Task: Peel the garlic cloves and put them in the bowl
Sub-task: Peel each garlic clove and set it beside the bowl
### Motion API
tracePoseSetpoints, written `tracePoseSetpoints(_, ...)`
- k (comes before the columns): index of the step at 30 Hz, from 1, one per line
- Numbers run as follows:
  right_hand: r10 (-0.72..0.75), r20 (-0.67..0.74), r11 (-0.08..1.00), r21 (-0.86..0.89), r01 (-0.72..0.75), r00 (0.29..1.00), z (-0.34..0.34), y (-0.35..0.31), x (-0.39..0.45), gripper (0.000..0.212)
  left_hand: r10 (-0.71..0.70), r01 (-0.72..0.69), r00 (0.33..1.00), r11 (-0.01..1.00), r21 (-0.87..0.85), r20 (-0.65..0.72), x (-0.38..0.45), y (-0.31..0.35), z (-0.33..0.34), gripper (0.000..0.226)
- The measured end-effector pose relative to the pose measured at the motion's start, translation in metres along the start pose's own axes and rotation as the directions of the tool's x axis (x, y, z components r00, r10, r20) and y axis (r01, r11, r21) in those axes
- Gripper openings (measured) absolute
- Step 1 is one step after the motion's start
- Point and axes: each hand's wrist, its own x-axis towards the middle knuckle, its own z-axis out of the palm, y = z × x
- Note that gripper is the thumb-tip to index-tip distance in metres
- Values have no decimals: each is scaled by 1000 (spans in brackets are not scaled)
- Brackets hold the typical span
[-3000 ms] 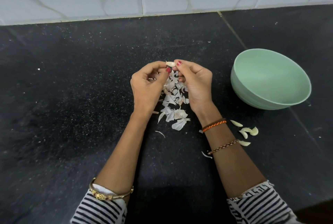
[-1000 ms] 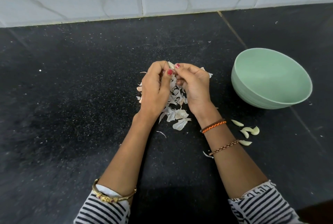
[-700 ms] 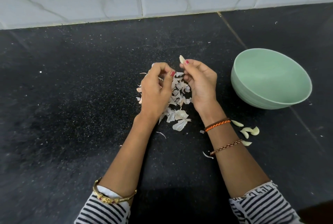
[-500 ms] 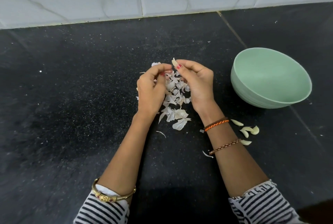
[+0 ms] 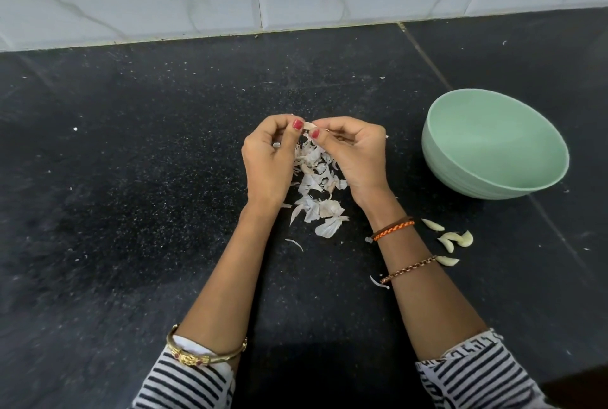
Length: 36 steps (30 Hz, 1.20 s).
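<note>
My left hand (image 5: pixel 268 158) and right hand (image 5: pixel 357 153) together pinch one small pale garlic clove (image 5: pixel 309 126) over the papery white skins (image 5: pixel 317 190); peeling in hand | next: strip, drop into mint-green plastic bowl (image 5: pixel 460 175); peeled cloves (image 5: pixel 455 239) wait beside it | clove mostly hidden by fingertips

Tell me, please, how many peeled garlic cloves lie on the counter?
4, all right of the right forearm: one nearest the bowl, two touching, one by the chain bracelet.

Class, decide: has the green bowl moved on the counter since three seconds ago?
No. The green bowl sits at the same spot against the counter seam beside it.
</note>
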Motion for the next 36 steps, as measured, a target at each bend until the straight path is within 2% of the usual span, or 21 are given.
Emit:
tracePoseSetpoints(3,-9,20,1000,-12,9,1000,-1,-1,-1,15,69,-70,997,993,95,18,-2,-1,1,13)
tracePoseSetpoints(6,2,50,1000,-7,-2,999,0,0,-1,14,69,-71,997,991,117,24,-2,-2,1,19)
tracePoseSetpoints(9,43,53,997,63,-46,998,0,0,-1,13,-23,25,999,999,-42,48,-1,2,4,25)
tracePoseSetpoints(13,72,56,988,131,-79,996,-2,-2,-1,15,-187,204,978,941,-271,86,-2,9,8,30)
tracePoseSetpoints(18,78,64,988,125,-86,995,-2,-3,0,20,-286,317,947,909,-270,148,3,13,3,33)
tracePoseSetpoints(22,82,48,990,110,-86,996,-2,-2,-1,15,-200,217,972,965,-147,121,4,11,-3,28)
tracePoseSetpoints(30,33,-72,999,23,-32,997,3,-2,-1,7,-75,72,997,987,-142,-13,-3,7,-2,11)
tracePoseSetpoints(36,-97,-92,991,-105,87,991,7,2,-4,13,-67,59,992,995,-76,-109,-4,4,0,19)
